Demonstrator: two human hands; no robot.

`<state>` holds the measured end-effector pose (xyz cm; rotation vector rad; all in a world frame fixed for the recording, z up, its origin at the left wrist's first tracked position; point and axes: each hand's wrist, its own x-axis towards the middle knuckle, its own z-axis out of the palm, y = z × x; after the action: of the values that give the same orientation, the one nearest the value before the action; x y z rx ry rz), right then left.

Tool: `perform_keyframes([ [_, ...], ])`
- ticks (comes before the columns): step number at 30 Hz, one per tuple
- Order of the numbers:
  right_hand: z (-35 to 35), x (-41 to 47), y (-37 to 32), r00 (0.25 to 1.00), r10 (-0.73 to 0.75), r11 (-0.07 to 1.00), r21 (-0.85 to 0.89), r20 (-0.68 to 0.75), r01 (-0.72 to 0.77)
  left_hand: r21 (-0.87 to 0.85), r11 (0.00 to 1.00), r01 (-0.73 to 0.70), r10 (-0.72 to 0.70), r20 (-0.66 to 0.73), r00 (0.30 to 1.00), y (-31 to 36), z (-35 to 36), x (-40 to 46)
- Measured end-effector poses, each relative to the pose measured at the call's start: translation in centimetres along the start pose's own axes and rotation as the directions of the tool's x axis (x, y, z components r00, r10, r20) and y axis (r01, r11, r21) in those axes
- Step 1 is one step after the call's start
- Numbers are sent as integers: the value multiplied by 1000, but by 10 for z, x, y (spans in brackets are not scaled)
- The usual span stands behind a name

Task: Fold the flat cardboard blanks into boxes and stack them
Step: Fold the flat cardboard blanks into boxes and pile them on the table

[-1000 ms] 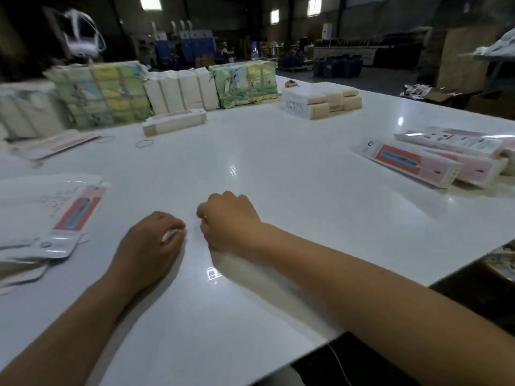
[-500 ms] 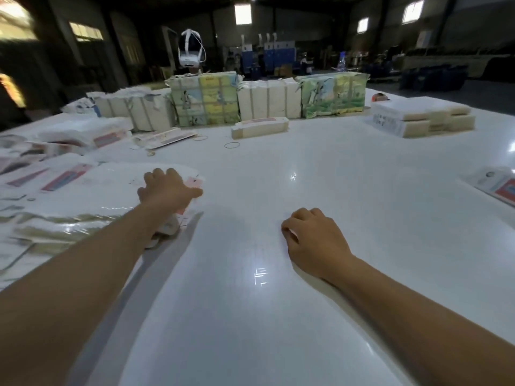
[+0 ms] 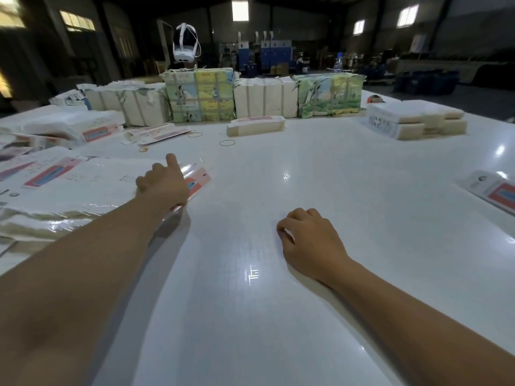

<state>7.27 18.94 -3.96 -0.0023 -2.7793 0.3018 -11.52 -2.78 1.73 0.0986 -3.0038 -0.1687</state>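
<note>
On the white surface (image 3: 278, 316), the person's two hands lie well apart. The left hand (image 3: 164, 185) reaches out to the pile of flat blanks (image 3: 69, 190) at the left side; its index finger points straight ahead while the other fingers are bent, and it rests on the edge of the top blank (image 3: 196, 181), whose pink and red print shows just beside the knuckles. Whether the thumb pinches that blank I cannot tell, as it is hidden under the hand. The right hand (image 3: 310, 240) sits on the bare surface nearer the person, fingers curled under, holding nothing.

Farther back, a single folded box (image 3: 255, 126) lies alone near the middle, with a rubber band (image 3: 227, 142) just in front of it. Behind it stands a row of wrapped bundles (image 3: 264, 98), some plain, some printed in green and yellow. A white headset (image 3: 186, 44) hangs above the row. To the right, a low stack of white packs (image 3: 415, 119) sits by the far edge, and a printed box (image 3: 493, 190) shows at the right border. More blanks (image 3: 92, 129) lie loose at the far left.
</note>
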Motion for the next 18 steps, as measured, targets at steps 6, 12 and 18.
perform_keyframes([
  [6,0,3,0,1000,1,999,37,24,-1,-446,882,-151,263,202,943,24,-6,-36],
  [12,-21,6,7,924,376,642,702,62,-309,-639,686,-349,558,154,815,45,-6,-106],
  [18,-45,7,10,818,435,-261,922,376,-285,-450,696,-559,657,83,750,44,4,-134],
])
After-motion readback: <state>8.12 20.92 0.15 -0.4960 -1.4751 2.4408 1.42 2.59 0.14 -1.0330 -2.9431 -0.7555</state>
